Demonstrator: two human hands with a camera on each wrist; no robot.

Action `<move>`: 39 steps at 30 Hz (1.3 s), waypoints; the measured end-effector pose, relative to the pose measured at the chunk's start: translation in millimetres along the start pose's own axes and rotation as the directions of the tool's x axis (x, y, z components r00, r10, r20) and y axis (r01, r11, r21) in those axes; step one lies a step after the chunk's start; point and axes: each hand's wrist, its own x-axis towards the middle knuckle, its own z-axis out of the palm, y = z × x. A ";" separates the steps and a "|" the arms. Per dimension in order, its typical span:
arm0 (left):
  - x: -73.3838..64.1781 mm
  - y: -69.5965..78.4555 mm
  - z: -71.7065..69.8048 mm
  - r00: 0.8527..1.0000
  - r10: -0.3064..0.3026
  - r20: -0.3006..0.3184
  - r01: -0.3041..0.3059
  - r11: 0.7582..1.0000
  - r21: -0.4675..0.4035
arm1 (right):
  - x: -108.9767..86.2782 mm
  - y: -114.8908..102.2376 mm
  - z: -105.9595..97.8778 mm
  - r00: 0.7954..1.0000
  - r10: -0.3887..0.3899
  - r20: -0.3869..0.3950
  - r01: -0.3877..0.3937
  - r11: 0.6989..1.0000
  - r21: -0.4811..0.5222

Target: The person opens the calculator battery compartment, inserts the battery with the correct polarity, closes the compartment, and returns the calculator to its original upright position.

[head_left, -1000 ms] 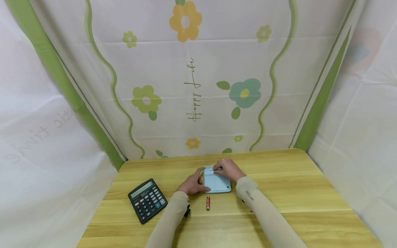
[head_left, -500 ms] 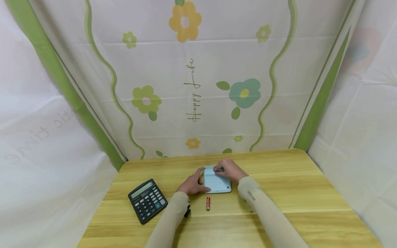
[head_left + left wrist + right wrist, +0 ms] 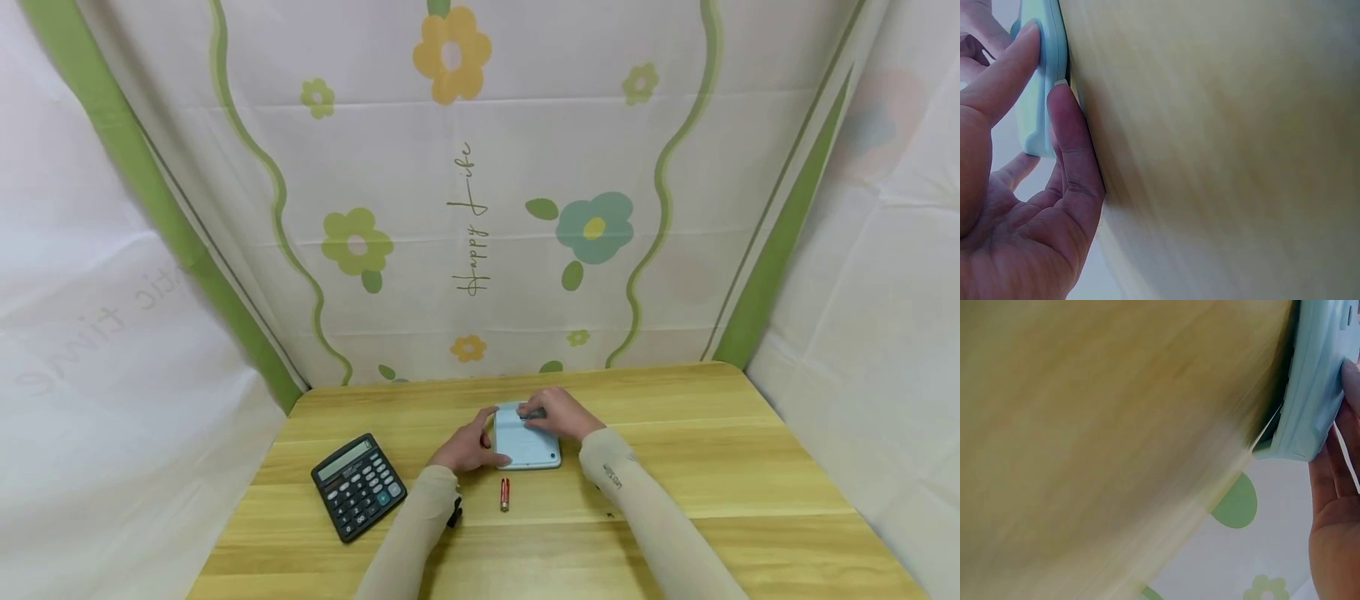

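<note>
Head view: the left hand (image 3: 467, 447) grips a pale-blue device (image 3: 527, 448) by its edges, likely steadying it; the right hand (image 3: 561, 411) pinches a dark item (image 3: 536, 413).

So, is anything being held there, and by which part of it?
The left hand grips the light-blue, rectangular plastic device by its left side. The right hand pinches a small dark object; its fingers hide which part.
</note>
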 end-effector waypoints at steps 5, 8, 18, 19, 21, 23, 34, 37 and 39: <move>-2.8 2.2 -1.4 1.000 0.011 -0.001 -0.011 1.000 -0.007 | -1.1 -1.1 -1.3 1.000 0.004 0.011 -0.004 1.000 0.008; -2.3 0.8 -1.1 1.000 0.012 0.000 -0.012 1.000 -0.004 | -1.4 0.0 0.2 1.000 0.015 0.018 -0.015 1.000 0.011; -0.6 -2.2 -0.1 1.000 0.010 0.004 -0.010 1.000 -0.002 | -2.5 1.9 3.6 0.999 0.034 0.028 -0.034 0.999 0.007; -0.5 -2.2 -0.1 1.000 0.009 0.005 -0.009 1.000 -0.003 | -2.8 1.8 3.4 0.999 0.033 0.029 -0.034 0.999 0.002; -0.1 -2.5 -0.1 1.000 0.004 0.006 -0.004 1.000 0.003 | -3.3 1.2 2.7 0.999 0.035 0.028 -0.035 0.999 0.000; 0.1 -2.4 -0.4 1.000 0.005 0.007 -0.005 1.000 0.000 | -3.9 0.4 1.7 0.999 0.041 0.025 -0.041 0.999 0.009; -2.6 1.1 -2.7 1.000 0.014 0.003 -0.014 1.000 0.021 | -13.4 9.3 -4.0 0.995 0.096 0.010 -0.096 0.994 0.047; -3.8 2.4 -3.0 1.000 0.013 0.005 -0.013 1.000 0.019 | -21.9 13.6 -9.4 0.991 0.131 0.018 -0.132 0.989 0.062; -4.1 2.9 -3.0 1.000 0.012 0.007 -0.013 1.000 0.024 | -27.6 16.1 -13.7 0.991 0.136 0.018 -0.137 0.989 0.063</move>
